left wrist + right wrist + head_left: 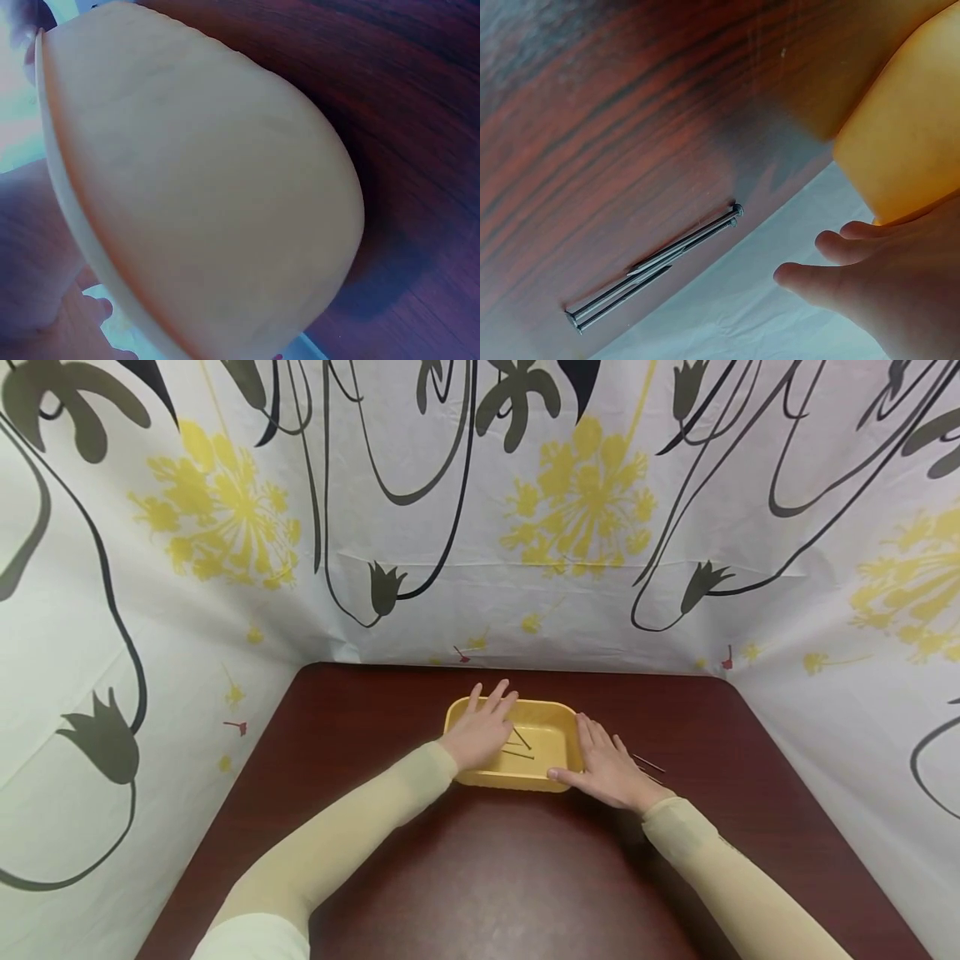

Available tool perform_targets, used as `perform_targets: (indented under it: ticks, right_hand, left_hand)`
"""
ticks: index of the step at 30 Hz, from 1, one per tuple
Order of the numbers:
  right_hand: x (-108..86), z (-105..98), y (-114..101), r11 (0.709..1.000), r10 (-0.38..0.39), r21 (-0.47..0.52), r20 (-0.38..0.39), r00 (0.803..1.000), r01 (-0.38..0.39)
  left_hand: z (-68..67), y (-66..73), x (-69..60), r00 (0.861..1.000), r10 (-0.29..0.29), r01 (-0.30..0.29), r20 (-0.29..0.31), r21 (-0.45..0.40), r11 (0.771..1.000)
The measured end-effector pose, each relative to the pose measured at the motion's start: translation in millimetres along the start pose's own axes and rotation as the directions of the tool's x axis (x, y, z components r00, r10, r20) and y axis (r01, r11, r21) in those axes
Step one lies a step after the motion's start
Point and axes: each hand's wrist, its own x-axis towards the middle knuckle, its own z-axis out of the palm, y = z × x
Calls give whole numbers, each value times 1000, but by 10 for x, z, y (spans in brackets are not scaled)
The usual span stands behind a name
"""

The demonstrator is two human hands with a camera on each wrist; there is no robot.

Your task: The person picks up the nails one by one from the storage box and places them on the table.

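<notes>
A yellow plastic tray (547, 783) stands near the table's far edge, with several nails (519, 755) lying inside it. My left hand (477, 737) is over the tray's left end, fingers spread and straight; its thumb is hidden in the head view. The left wrist view is filled mostly by the outer wall of the tray (210, 180). At the tray's right end rests my right hand (611, 772), its straight fingers along the rim and its thumb by the front corner. Beyond that hand, several long nails (652, 270) lie bunched together on the table.
The dark red-brown wooden table (480, 877) reaches toward me in front of the tray. White cloth (465, 527) with yellow flowers and dark stems hangs behind the table and along both sides.
</notes>
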Motion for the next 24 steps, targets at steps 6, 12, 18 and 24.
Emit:
perform_targets:
  ticks: [6, 12, 18, 24]
  right_hand:
    - [-5, 6, 6, 1000, -3, 0, 0, 1000, 3]
    - [-15, -10, -4, 1000, 1, 11, 5, 1000, -1]
    - [-11, -20, -16, 1000, -2, 8, 4, 1000, 2]
    - [-7, -10, -7, 1000, -4, 3, -1, 1000, 4]
  left_hand:
    - [-22, -68, -89, 1000, -25, 24, -18, -21, 999]
    - [2, -102, -161, 999, -47, 46, -9, -34, 998]
    - [-35, -143, -231, 997, -79, 77, -25, -74, 994]
    - [-140, -233, -309, 989, -141, 135, -55, -104, 985]
